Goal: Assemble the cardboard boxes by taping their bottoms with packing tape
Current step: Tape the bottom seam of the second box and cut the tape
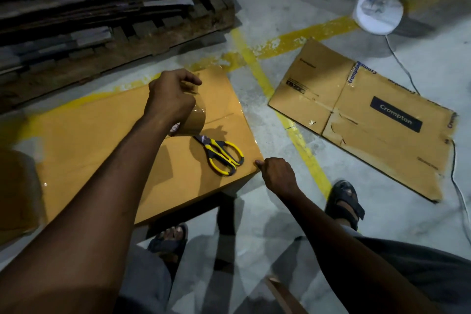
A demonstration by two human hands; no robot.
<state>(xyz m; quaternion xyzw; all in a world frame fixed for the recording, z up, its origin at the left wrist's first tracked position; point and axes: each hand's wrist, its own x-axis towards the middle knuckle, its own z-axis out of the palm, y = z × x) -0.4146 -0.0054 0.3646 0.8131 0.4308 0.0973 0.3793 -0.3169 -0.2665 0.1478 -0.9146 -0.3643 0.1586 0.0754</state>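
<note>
A brown cardboard box (107,150) stands bottom-up on the floor in front of me, its flaps closed. My left hand (170,97) grips a roll of brown packing tape (195,120) standing on the box's top near the middle seam. My right hand (276,174) has its fingers curled and presses its thumb on the box's near right corner, where clear tape glints along the edge. Yellow-and-black scissors (223,155) lie shut on the box between my hands.
A flattened Crompton carton (369,120) lies on the floor to the right. A tall stack of flat cartons on a pallet (102,13) fills the back left. A white fan base (377,13) and its cable (458,191) sit far right. My sandalled feet (344,201) stand close by.
</note>
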